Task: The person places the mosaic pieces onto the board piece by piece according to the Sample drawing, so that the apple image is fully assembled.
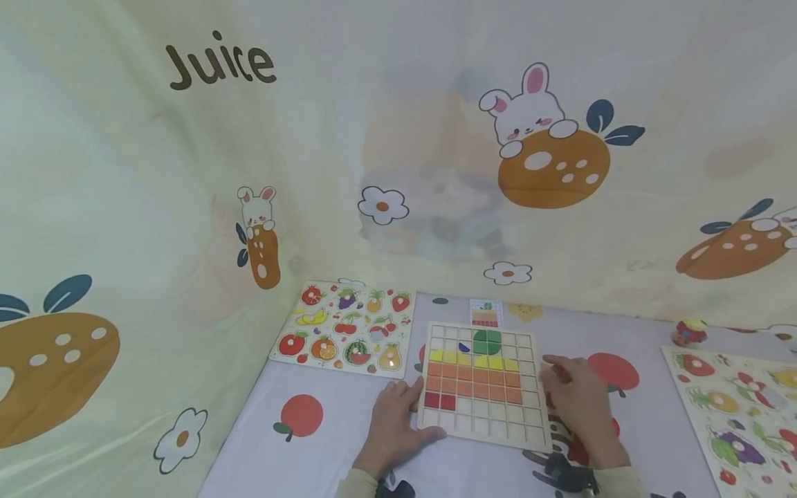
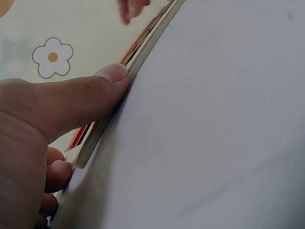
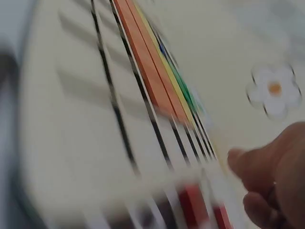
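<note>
A pale wooden grid board (image 1: pixel 454 422) lies in front of me. Set in it are green tiles (image 1: pixel 488 342), a small blue piece (image 1: pixel 463 347), a yellow row (image 1: pixel 445 357), two orange rows (image 1: pixel 473 384) and two red tiles (image 1: pixel 438 401) at the left. My left hand (image 1: pixel 394 418) grips its lower left corner, the thumb (image 2: pixel 112 72) along the near edge. Beside the right edge is my right hand (image 1: pixel 579 394), fingers bent, a dark red piece (image 1: pixel 560 374) showing among them; I cannot tell whether they pinch it. Loose red pieces (image 3: pixel 193 205) sit next to the board.
A small picture card (image 1: pixel 486 313) lies at the board's far edge. Fruit puzzle boards lie to the left (image 1: pixel 345 328) and the right (image 1: pixel 741 415). A small red and yellow toy (image 1: pixel 689 332) stands at the back right. A printed curtain (image 1: pixel 436 138) hangs behind the table.
</note>
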A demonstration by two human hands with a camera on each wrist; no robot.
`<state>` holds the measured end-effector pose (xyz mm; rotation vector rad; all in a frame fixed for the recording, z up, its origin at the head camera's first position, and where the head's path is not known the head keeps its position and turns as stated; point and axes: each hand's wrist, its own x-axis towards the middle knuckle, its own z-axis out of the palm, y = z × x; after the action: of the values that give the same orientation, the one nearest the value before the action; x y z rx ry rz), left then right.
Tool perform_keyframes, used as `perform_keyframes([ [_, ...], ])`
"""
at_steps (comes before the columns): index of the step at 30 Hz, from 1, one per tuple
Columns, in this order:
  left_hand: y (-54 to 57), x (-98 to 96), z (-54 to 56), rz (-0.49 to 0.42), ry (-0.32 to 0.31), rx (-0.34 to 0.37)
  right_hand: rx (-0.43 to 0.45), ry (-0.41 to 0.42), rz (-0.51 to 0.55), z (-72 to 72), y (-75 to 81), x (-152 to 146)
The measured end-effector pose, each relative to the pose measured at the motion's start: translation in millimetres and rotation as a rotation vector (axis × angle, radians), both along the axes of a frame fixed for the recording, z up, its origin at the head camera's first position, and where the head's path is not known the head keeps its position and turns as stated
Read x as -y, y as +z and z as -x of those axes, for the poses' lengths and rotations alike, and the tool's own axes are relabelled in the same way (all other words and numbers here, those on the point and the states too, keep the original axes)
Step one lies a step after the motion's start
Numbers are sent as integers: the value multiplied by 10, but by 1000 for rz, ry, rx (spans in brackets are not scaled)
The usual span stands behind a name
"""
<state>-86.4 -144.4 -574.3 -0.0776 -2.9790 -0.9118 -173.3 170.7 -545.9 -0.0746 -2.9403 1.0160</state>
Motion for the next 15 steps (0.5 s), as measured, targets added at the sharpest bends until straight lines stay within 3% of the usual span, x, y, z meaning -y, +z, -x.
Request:
perform_keyframes([
  [5, 24, -10, 3, -6, 8, 4, 33, -39, -75, 54, -48, -296],
  [15, 18, -3, 1, -2, -4, -16, 67, -38, -74, 60, -63, -380],
])
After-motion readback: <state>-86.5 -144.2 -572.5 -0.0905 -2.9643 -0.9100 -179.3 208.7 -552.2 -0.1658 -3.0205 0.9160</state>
